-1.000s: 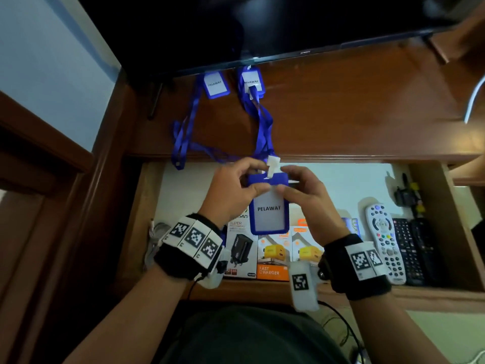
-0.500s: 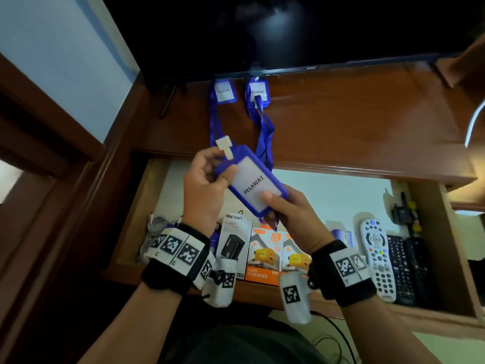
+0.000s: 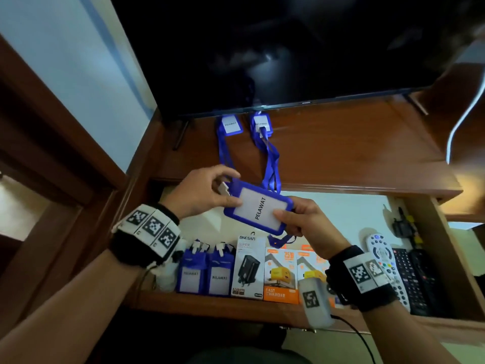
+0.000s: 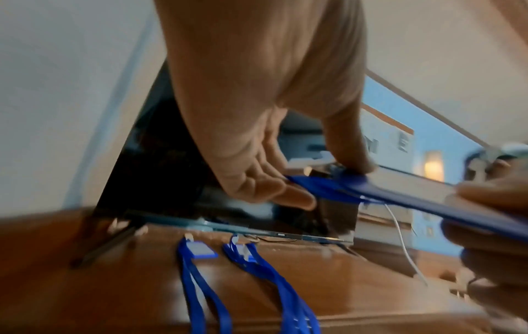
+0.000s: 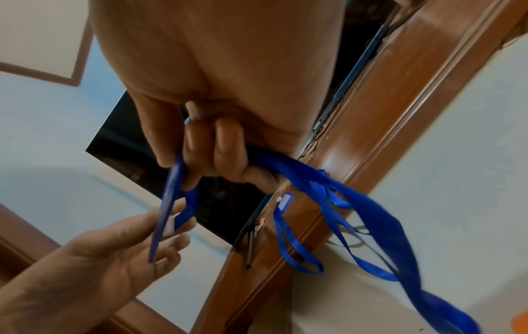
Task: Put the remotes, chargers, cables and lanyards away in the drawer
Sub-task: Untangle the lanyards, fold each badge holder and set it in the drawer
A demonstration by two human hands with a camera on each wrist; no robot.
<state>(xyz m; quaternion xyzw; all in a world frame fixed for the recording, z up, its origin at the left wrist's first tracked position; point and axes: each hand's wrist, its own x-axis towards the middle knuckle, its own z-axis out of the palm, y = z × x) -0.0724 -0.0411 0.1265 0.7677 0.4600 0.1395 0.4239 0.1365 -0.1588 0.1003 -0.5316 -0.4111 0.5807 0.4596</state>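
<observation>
A blue badge holder [image 3: 257, 207] with a white PELAWAT card lies sideways in the air above the open drawer [image 3: 210, 307]. My left hand [image 3: 231, 189] pinches its clip end, thumb on the card. My right hand [image 3: 284, 216] grips the other end, and its curled fingers [image 5: 228, 144] also hold the gathered blue strap [image 5: 371, 214]. Two more blue lanyards [image 3: 231, 124] [image 3: 261, 126] lie on the cabinet top under the TV. The left wrist view shows the badge [image 4: 400, 198] edge-on between my left hand [image 4: 328, 178] and the right one.
In the drawer's front row stand two blue badges [image 3: 193, 275] [image 3: 219, 277], charger boxes [image 3: 248, 266] [image 3: 280, 274] and, at the right, remotes [image 3: 380, 258] [image 3: 409, 274]. A black TV [image 3: 288, 48] stands on the wooden top. A white cable [image 3: 462, 122] hangs at far right.
The badge turned from upright to lying sideways between both hands. Its strap came off the cabinet top and is now bunched in my right hand.
</observation>
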